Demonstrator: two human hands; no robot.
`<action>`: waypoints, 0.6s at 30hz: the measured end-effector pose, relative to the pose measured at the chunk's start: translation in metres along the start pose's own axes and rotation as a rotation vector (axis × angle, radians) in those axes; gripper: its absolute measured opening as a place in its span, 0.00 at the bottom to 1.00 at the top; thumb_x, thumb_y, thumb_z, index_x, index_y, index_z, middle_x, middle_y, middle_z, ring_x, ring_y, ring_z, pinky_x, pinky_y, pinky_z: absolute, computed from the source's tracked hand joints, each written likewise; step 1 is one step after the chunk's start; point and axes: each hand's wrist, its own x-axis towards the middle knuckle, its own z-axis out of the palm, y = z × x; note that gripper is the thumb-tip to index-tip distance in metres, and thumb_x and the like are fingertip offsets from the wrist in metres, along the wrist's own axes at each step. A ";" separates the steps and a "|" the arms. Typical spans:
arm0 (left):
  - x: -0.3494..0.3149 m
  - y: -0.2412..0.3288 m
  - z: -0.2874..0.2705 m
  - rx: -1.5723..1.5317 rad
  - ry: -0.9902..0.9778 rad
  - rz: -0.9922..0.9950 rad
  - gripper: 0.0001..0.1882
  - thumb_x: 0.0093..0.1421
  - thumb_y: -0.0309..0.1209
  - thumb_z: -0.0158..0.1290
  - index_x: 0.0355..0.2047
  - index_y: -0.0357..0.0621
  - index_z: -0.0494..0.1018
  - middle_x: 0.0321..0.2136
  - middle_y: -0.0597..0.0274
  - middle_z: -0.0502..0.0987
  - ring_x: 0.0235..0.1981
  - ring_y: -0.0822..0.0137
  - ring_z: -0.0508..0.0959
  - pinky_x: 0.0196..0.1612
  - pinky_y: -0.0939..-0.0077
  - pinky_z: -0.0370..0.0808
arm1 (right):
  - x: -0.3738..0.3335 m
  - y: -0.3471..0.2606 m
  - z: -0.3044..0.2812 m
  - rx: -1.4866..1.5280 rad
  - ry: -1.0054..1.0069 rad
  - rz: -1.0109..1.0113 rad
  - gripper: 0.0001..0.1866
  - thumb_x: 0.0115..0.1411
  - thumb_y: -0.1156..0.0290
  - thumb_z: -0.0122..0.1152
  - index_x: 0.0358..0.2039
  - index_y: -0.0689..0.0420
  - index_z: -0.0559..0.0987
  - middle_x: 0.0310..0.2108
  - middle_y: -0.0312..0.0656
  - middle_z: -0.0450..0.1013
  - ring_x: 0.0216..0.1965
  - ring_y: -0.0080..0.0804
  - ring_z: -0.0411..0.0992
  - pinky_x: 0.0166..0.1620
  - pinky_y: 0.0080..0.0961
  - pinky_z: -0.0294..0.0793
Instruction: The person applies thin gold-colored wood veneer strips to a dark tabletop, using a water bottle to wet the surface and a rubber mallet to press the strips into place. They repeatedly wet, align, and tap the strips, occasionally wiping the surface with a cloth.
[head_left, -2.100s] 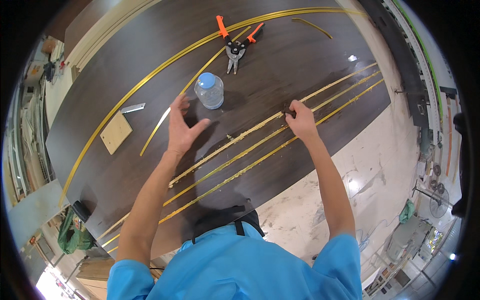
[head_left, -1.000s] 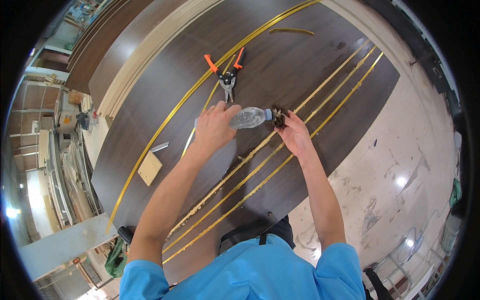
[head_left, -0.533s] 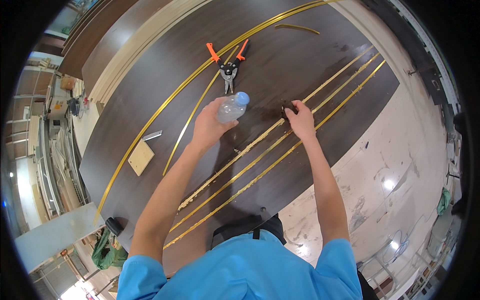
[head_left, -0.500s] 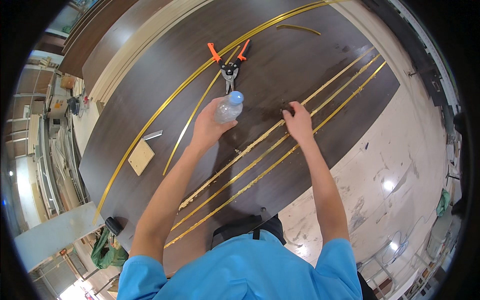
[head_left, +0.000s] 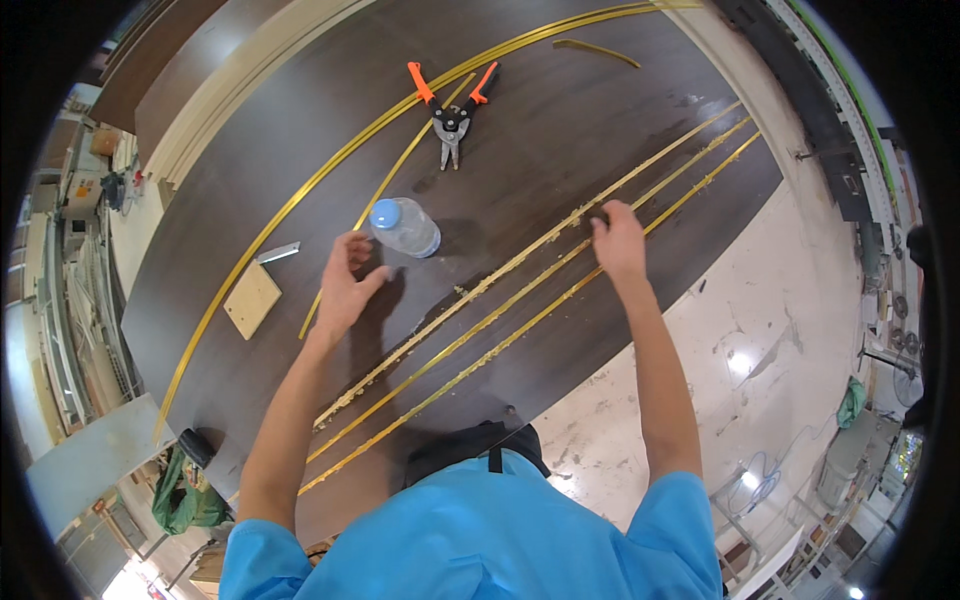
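Note:
A clear plastic bottle with a blue cap stands on the dark brown board. My left hand is beside it on the left, fingers apart and holding nothing. Over the gold strips set into the board, my right hand has its fingers closed together. Something dark shows at those fingertips, too small to name. Pale flaky residue clings along the strips, and damp patches lie near them. Beyond the bottle are metal snips with orange and black handles, jaws toward me.
Long loose gold strips curve along the board's far left side, and a short gold piece lies at the back. A try square with a wooden block rests at left. Stacked boards stand beyond. A pale floor is at right.
My left hand has let go of the bottle and drawn back left; the bottle now stands on the board. My right hand has shifted slightly right, over the strips. The view has shifted a little.

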 end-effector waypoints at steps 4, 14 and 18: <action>-0.009 -0.030 -0.011 0.180 0.082 -0.163 0.20 0.59 0.29 0.65 0.50 0.44 0.72 0.38 0.59 0.77 0.39 0.63 0.78 0.46 0.66 0.76 | -0.002 -0.023 0.000 -0.056 -0.507 -0.084 0.14 0.61 0.73 0.66 0.46 0.62 0.77 0.45 0.56 0.77 0.50 0.62 0.75 0.52 0.49 0.76; -0.012 -0.042 0.000 0.429 0.182 0.151 0.14 0.58 0.33 0.63 0.43 0.46 0.74 0.32 0.58 0.72 0.36 0.55 0.76 0.41 0.59 0.74 | 0.021 -0.007 0.003 0.008 -0.381 -0.045 0.11 0.60 0.72 0.67 0.39 0.60 0.75 0.39 0.56 0.76 0.45 0.64 0.74 0.48 0.52 0.74; -0.012 -0.042 -0.001 0.453 0.194 0.173 0.14 0.58 0.33 0.62 0.42 0.46 0.74 0.32 0.58 0.72 0.36 0.55 0.76 0.41 0.59 0.74 | 0.025 -0.007 0.004 -0.113 -0.132 0.008 0.12 0.59 0.72 0.69 0.38 0.62 0.75 0.39 0.58 0.76 0.45 0.65 0.74 0.46 0.51 0.74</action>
